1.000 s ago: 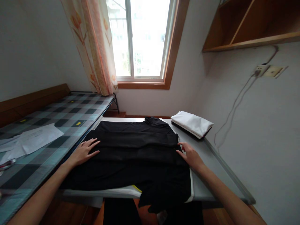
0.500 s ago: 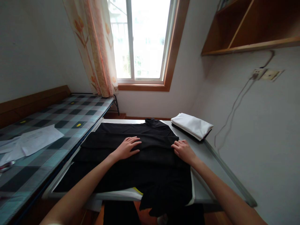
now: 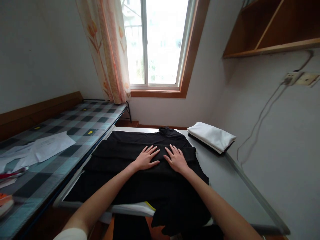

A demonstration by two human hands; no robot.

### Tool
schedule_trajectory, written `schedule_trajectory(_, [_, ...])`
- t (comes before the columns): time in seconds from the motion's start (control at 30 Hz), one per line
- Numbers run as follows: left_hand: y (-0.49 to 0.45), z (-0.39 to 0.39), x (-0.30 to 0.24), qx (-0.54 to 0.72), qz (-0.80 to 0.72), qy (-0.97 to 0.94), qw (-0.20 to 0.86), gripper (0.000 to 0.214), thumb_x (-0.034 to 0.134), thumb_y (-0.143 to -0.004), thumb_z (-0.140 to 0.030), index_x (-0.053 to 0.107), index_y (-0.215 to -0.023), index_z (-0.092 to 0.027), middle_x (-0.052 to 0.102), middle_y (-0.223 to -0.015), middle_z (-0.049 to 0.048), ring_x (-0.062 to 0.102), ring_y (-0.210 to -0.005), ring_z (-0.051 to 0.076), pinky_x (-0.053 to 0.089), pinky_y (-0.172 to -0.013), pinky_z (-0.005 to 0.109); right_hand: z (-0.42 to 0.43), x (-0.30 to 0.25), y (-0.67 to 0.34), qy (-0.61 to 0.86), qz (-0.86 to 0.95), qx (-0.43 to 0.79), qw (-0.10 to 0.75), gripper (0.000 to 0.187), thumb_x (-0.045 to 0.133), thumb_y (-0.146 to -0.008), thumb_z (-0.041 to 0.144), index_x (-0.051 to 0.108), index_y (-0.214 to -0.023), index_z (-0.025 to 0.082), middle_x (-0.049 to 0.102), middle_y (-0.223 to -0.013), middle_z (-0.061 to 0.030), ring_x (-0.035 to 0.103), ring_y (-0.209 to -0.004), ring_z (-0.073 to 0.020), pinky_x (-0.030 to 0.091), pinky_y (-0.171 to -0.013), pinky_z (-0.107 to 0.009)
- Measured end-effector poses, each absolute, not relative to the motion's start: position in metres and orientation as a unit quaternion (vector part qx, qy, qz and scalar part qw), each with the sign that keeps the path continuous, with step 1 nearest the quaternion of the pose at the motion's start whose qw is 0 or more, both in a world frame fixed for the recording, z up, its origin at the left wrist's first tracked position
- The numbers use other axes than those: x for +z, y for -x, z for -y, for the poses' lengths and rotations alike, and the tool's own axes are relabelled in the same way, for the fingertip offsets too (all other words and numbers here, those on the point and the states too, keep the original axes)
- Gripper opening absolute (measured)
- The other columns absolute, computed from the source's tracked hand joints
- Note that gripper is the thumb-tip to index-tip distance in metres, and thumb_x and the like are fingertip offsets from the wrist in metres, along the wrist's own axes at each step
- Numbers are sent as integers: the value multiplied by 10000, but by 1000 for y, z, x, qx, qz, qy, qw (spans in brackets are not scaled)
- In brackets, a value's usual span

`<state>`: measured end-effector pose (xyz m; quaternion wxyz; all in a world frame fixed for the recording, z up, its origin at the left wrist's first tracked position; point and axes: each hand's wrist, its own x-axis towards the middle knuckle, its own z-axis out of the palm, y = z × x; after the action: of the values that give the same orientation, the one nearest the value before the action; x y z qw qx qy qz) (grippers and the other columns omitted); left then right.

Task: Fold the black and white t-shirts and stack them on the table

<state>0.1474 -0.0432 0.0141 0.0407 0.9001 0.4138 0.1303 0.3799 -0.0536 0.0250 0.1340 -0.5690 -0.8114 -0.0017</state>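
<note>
A black shirt (image 3: 120, 181) lies spread on the table, with its far side folded over lengthwise and a collar-like part at the far right. Part of it droops over the table's near edge. My left hand (image 3: 147, 158) rests on the folded cloth near the middle, fingers spread. Just to its right, my right hand (image 3: 176, 158) also lies flat on the shirt with its fingers apart. Beneath the shirt, a white sheet-like layer (image 3: 135, 207) with a yellow edge shows at the front.
Folded white cloth (image 3: 211, 136) sits over something black at the table's back right. The grey-white table (image 3: 240, 193) meets the wall on the right. At left stands a bed with a checked mattress (image 3: 65, 125), holding papers (image 3: 50, 146). A wooden shelf (image 3: 272, 50) hangs upper right.
My right hand has left the shirt's right edge and moved left, its fingers opening out flat. My left hand stays on the cloth with fingers more spread. The view has shifted slightly.
</note>
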Motion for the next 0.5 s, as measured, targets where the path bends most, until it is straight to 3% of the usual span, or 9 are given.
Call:
schedule_trajectory(0.27, [-89, 41, 13, 114, -526, -842, 13, 626, 349, -900, -657, 322, -1469, -398, 298, -1562, 21, 187, -1449, 337, 118, -1131, 634, 50, 15, -398, 574, 812, -16, 107, 641, 247, -935, 644, 400, -1458, 307, 342, -1537, -91, 280, -1422, -272, 207, -1135, -471])
schedule_trajectory(0.5, [-100, 9, 12, 106, -541, -834, 24, 626, 355, -894, -661, 347, -1460, -393, 302, -1560, 24, 198, -1446, 334, 119, -1134, 624, 15, 18, -402, 571, 815, -8, 98, 629, 266, -937, 638, 405, -1453, 307, 344, -1537, -85, 279, -1422, -268, 202, -1139, -478])
